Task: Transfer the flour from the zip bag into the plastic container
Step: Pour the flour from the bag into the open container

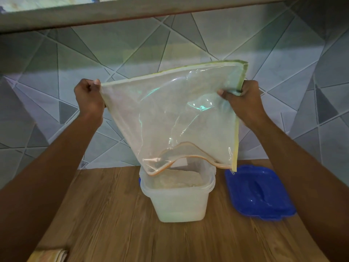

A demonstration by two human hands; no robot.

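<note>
Zip bag (170, 110) upended, mouth down over plastic container (177, 197) directly below; left hand (88, 97) and right hand (243, 99) pinching its raised bottom corners, equally near

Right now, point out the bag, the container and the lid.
bag (170, 110), head view, middle of its clear front.
container (177, 205), head view, its front wall.
lid (258, 191), head view, middle of its top.

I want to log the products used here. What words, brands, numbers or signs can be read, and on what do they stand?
None can be read.
Zip bag: clear, no print visible.
Plastic container: no label visible.
Blue lid: no legible marking.
</note>
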